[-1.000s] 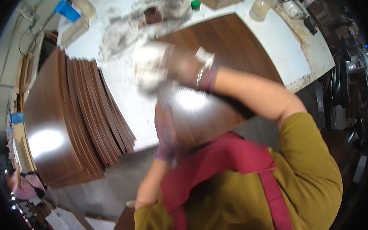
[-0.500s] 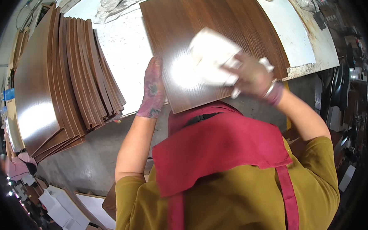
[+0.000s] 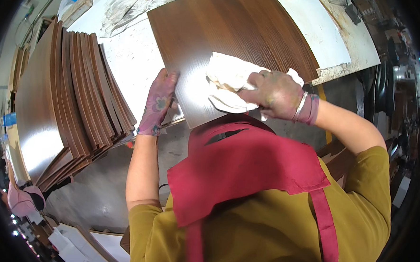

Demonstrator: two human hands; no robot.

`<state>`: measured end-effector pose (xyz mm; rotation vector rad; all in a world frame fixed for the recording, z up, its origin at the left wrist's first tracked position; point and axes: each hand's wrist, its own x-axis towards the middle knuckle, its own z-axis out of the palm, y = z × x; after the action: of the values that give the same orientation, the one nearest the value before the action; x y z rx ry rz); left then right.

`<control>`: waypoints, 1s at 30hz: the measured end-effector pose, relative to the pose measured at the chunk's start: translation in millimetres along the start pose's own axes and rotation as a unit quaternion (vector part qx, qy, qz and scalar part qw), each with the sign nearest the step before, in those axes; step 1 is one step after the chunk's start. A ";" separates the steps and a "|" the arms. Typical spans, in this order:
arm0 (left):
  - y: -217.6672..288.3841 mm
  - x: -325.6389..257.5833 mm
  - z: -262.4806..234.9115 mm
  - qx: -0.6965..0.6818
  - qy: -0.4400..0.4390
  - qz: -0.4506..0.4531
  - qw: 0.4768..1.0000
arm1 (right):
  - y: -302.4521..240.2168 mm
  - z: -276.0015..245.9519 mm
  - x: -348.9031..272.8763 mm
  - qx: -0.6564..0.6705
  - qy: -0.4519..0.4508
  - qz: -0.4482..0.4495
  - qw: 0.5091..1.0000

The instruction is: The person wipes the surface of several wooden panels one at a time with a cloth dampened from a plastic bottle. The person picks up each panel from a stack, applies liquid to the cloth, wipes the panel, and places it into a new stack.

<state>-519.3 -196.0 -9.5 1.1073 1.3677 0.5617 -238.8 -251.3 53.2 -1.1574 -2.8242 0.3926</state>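
A: Where is the white cloth (image 3: 231, 80) found relative to the right hand (image 3: 274, 92)?

B: It is bunched beneath and to the left of that hand, at the centre of the frame, and is pressed onto the brown wood-grain panel (image 3: 224, 41). The cloth is gripped by curled fingers.

A: And the left hand (image 3: 158, 102)?

B: It is laid on the panel's left edge, left of centre; a patterned pink glove is worn. The edge is clasped, thumb on top.

A: How is the panel described?

B: Dark, glossy, finely streaked, lying flat on the white table (image 3: 128, 60). A stack of similar panels (image 3: 64, 104) is seen at the left.
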 end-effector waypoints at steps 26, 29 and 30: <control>-4.7 63.1 26.1 -0.218 0.200 0.127 0.947 | 13.9 29.5 -0.9 0.072 0.067 -0.114 0.989; -9.2 68.2 25.8 -0.222 0.225 0.149 0.937 | 7.3 7.2 -10.6 0.015 0.044 -0.055 0.997; -16.2 74.3 27.0 -0.202 0.212 0.146 0.945 | 2.6 22.4 -0.2 0.042 0.043 -0.085 0.995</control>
<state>-484.6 -147.0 -63.3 0.8805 1.3698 1.2975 -240.4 -254.3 31.0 -0.8872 -2.7742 0.4338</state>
